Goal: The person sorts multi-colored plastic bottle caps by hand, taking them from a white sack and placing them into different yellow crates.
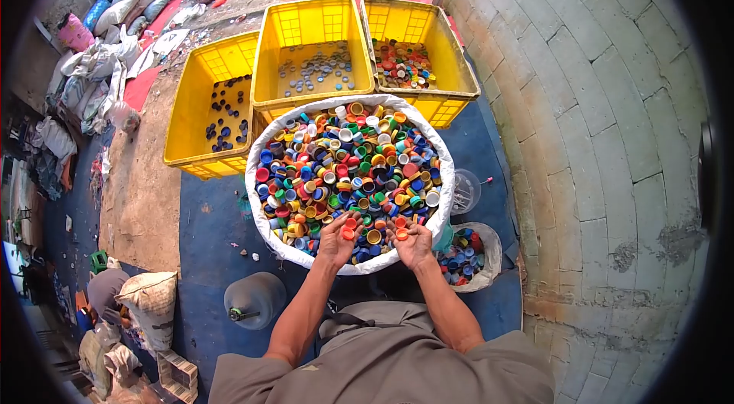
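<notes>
A large white sack [264,240] with a rolled rim stands in front of me, filled with mixed plastic bottle caps [355,155]. Over its near edge, my left hand [335,245] is turned palm up with curled fingers, holding orange-red bottle caps [349,230]. My right hand [414,245], also palm up and beside it, holds more orange-red bottle caps [401,233]. Both hands are just above the multicoloured pile, a short gap apart. The exact number of caps in each palm is hard to make out.
Beyond the sack stand a left yellow crate [187,110] with dark caps, a middle yellow crate [264,60] with pale caps and a right yellow crate [459,71] with mixed caps. A smaller sack [489,270] and a grey wall [589,136] are rightward; a clear jug [256,301] stands left.
</notes>
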Tool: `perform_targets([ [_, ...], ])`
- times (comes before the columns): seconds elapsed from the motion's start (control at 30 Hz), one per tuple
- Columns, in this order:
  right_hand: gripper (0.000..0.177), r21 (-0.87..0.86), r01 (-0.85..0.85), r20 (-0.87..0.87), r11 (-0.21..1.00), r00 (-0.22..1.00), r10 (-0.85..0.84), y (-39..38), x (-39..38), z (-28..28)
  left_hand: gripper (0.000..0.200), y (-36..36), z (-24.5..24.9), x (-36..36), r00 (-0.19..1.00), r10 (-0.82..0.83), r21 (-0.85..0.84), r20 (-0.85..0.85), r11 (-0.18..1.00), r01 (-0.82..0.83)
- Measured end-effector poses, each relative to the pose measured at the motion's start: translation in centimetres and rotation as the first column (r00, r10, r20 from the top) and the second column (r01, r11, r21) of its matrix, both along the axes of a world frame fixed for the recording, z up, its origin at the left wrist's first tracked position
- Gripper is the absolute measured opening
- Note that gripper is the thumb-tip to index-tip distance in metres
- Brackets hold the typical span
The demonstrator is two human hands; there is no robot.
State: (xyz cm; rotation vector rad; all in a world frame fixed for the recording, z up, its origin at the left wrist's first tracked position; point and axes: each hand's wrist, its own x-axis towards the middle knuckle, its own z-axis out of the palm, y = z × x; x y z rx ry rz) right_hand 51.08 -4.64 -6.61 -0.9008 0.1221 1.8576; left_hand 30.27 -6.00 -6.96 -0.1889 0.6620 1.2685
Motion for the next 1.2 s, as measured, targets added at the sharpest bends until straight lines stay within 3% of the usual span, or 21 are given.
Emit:
perform_targets([
  [0.1, 0.05, -0.016, 0.058, -0.069, 0.998, 0.996, -0.059, -0.3, 1.4, 0.1, 0.033, 0.8, -0.3, 2.1, 0.999, 0.016, -0.058, 0.034, 0.998, -0.014],
  [0.2, 0.052, -0.055, 0.108, -0.012, 0.993, 0.994, -0.108, 0.2, 2.7, -0.4, 0.035, 2.1, 0.2, 4.6, 0.992, -0.004, -0.064, 0.124, 0.998, 0.012],
  [0.33, 0.055, 0.003, 0.034, 0.157, 0.999, 0.987, -0.034, 3.6, 4.7, -0.4, 0.034, 6.9, 0.3, 8.2, 0.996, -0.011, -0.08, 0.089, 0.997, 0.018],
  [0.4, 0.056, 0.083, 0.077, 0.059, 0.994, 0.995, -0.082, 8.7, 5.9, -0.6, 0.041, 12.2, 1.1, 9.7, 0.994, -0.042, -0.011, 0.097, 0.999, 0.043],
  [0.47, 0.05, 0.239, 0.126, -0.07, 0.963, 0.991, -0.113, 16.1, 6.4, 3.4, 0.054, 18.6, 5.3, 11.0, 0.99, -0.025, 0.207, 0.142, 0.978, -0.005],
  [0.5, 0.049, 0.346, 0.16, -0.184, 0.924, 0.978, -0.101, 19.1, 6.8, 5.7, 0.062, 21.9, 7.4, 11.1, 0.956, -0.01, 0.242, 0.292, 0.968, -0.064],
  [0.53, 0.048, 0.443, 0.207, -0.294, 0.872, 0.953, -0.076, 21.6, 7.1, 8.1, 0.079, 23.8, 11.2, 11.4, 0.949, 0.003, 0.331, 0.314, 0.937, -0.112],
  [0.6, 0.058, 0.426, 0.252, -0.148, 0.869, 0.967, -0.208, 24.3, 6.6, 12.9, 0.102, 27.1, 13.8, 10.8, 0.955, 0.003, 0.396, 0.297, 0.909, -0.126],
  [0.67, 0.061, 0.499, 0.198, -0.109, 0.844, 0.98, -0.166, 25.3, 7.5, 12.3, 0.101, 27.1, 15.7, 9.9, 0.954, -0.01, 0.386, 0.301, 0.916, -0.112],
  [0.77, 0.068, 0.48, 0.167, -0.065, 0.861, 0.986, -0.156, 23.8, 8.3, 11.3, 0.097, 24.9, 12.9, 7.4, 0.95, 0.07, 0.393, 0.305, 0.899, -0.193],
  [0.83, 0.071, 0.454, 0.103, 0.024, 0.885, 0.992, -0.127, 20.5, 9.0, 8.9, 0.079, 21.8, 9.9, 5.3, 0.975, 0.173, 0.287, 0.138, 0.936, -0.206],
  [0.9, 0.056, 0.31, 0.034, 0.238, 0.95, 0.965, -0.112, 16.9, 9.0, 6.5, 0.056, 17.5, 6.9, 4.0, 0.969, 0.236, 0.211, -0.078, 0.954, -0.215],
  [1.0, 0.028, 0.195, -0.175, 0.622, 0.965, 0.783, 0.016, 11.5, 9.4, 1.2, 0.036, 10.1, 2.9, 2.4, 0.951, 0.212, 0.113, -0.224, 0.975, -0.191],
  [1.1, 0.018, 0.159, -0.301, 0.85, 0.94, 0.527, 0.025, 6.9, 9.1, -2.6, 0.03, 3.7, 0.4, 2.4, 0.904, 0.19, -0.037, -0.384, 0.975, -0.22],
  [1.13, 0.019, 0.157, -0.376, 0.943, 0.913, 0.333, -0.025, 6.0, 8.9, -3.0, 0.028, 1.9, 0.1, 2.5, 0.892, 0.187, -0.058, -0.411, 0.971, -0.23],
  [1.2, 0.018, 0.13, -0.487, 0.991, 0.864, 0.098, -0.093, 4.5, 8.4, -2.2, 0.026, -1.2, -1.0, 2.8, 0.862, 0.168, -0.07, -0.479, 0.971, -0.228],
])
